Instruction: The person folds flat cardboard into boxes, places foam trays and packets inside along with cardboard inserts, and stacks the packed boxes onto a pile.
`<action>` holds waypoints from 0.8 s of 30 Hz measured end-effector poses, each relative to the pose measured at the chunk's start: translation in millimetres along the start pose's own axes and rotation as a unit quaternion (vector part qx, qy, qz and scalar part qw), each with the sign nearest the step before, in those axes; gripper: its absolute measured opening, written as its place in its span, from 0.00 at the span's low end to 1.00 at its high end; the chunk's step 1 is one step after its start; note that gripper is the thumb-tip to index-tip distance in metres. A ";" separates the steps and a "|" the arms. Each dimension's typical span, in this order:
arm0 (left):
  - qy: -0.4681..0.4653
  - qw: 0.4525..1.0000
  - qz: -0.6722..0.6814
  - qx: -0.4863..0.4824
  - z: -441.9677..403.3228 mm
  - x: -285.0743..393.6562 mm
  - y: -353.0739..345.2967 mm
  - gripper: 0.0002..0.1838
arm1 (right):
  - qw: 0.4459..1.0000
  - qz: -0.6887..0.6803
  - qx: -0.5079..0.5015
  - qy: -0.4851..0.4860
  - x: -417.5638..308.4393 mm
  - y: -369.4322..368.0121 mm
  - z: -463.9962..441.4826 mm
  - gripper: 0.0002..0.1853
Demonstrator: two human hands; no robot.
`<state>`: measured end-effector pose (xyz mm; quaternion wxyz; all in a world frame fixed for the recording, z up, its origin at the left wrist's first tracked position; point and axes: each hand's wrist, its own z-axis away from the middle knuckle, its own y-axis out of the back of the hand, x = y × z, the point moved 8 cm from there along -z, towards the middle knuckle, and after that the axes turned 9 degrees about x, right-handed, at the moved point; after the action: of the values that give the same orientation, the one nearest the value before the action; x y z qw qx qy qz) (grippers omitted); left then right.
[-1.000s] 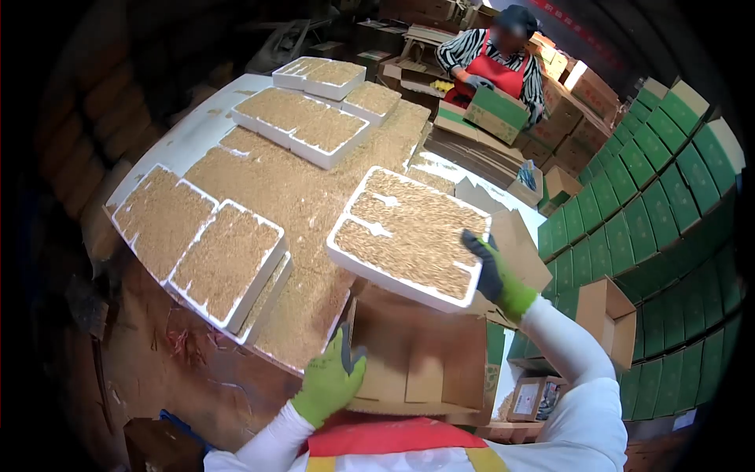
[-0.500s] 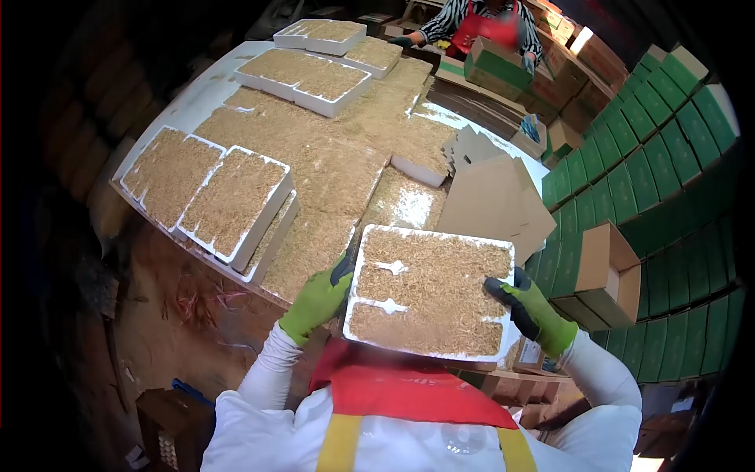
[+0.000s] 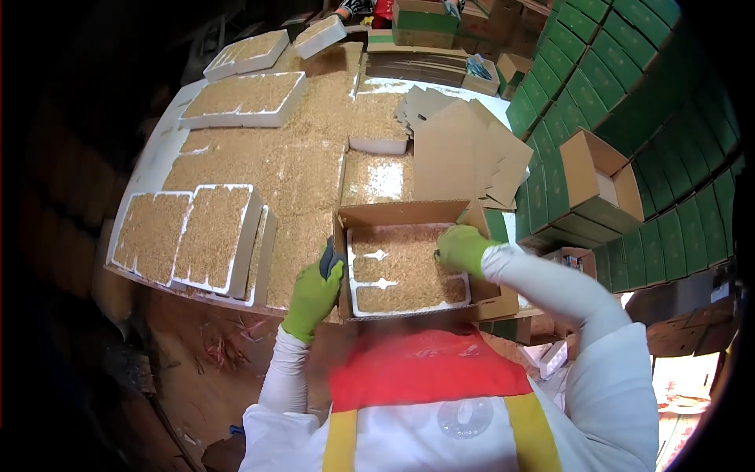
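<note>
A white foam tray [image 3: 409, 271] filled with tan husk-like material lies inside an open cardboard box [image 3: 405, 211] at the table's front edge. My left hand [image 3: 314, 291], in a green glove with dark fingertips, is closed on the box's left wall. Over the tray's upper right corner my right hand [image 3: 465, 250] is curled, its dark thumb tip on the filling; the other fingertips are hidden. More filled foam trays [image 3: 216, 236] are stacked at the table's left.
Loose husk covers much of the table [image 3: 275, 157]. Flat cardboard sheets [image 3: 456, 149] lie behind the box. Green cartons [image 3: 582, 86] are stacked high on the right, beside an open carton [image 3: 602, 177]. Across the table, a person's gloved hand [image 3: 342, 14] is at a tilted tray [image 3: 321, 38].
The tray has gone from being held up in both my hands to lying within the cardboard box. My left hand has shifted to the box wall. A far tray has been tilted up.
</note>
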<state>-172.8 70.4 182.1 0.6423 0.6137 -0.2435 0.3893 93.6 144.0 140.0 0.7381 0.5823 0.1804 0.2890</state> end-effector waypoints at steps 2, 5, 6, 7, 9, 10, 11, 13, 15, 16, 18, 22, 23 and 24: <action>0.064 0.996 -0.026 -0.054 1.3 10.0 7.1 0.27 | 0.993 0.046 0.108 -0.023 -21.2 7.3 6.6 0.23; -0.132 0.983 -0.049 0.115 -25.0 51.0 36.0 0.29 | 0.963 -0.190 0.184 -0.041 -41.1 64.9 50.4 0.20; -0.162 0.975 -0.055 0.144 -35.3 74.0 41.0 0.30 | 0.936 -0.290 0.194 -0.043 -40.5 81.8 69.2 0.18; -0.221 0.960 -0.100 0.142 -47.5 103.8 35.9 0.31 | 0.899 -0.367 0.235 -0.033 -38.0 88.8 85.0 0.17; -0.219 0.974 -0.047 0.034 -87.5 145.5 -5.9 0.34 | 0.806 -0.461 0.370 -0.043 -15.1 124.1 129.2 0.11; -0.212 0.977 -0.020 -0.022 -108.0 161.9 -31.5 0.35 | 0.746 -0.504 0.430 -0.057 0.3 123.6 149.8 0.11; -0.170 0.982 -0.018 -0.075 -137.1 162.8 -61.9 0.41 | 0.710 -0.519 0.461 -0.119 19.6 104.0 168.9 0.13; -0.083 0.983 -0.026 -0.161 -228.3 108.1 -148.3 0.53 | 0.606 -0.555 0.511 -0.253 52.9 58.8 213.1 0.17; 0.051 0.971 -0.074 -0.222 -262.7 104.9 -202.2 0.70 | 0.420 -0.632 0.552 -0.345 82.0 -0.9 250.0 0.15; 0.084 0.961 -0.113 -0.239 -283.1 91.5 -226.0 0.70 | 0.356 -0.622 0.587 -0.378 90.6 -18.8 274.1 0.14; 0.151 0.939 -0.153 -0.268 -309.6 61.9 -271.9 0.59 | 0.424 -0.507 0.579 -0.476 108.5 -53.1 331.0 0.13; 0.278 0.880 -0.024 -0.384 -321.7 -19.6 -331.0 0.33 | 0.487 -0.355 0.575 -0.554 143.3 -57.4 412.4 0.15; 0.313 0.880 0.048 -0.354 -338.8 -53.3 -337.6 0.32 | 0.501 -0.369 0.531 -0.575 158.3 -68.7 417.8 0.15; 0.291 0.904 0.034 -0.312 -342.5 -48.5 -327.8 0.31 | 0.513 -0.385 0.489 -0.591 171.9 -81.1 419.4 0.15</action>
<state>4.6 414.1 -96.4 0.8297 0.2330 -0.1755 0.4760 496.1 -75.8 181.6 0.3116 0.7609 0.0220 -0.5687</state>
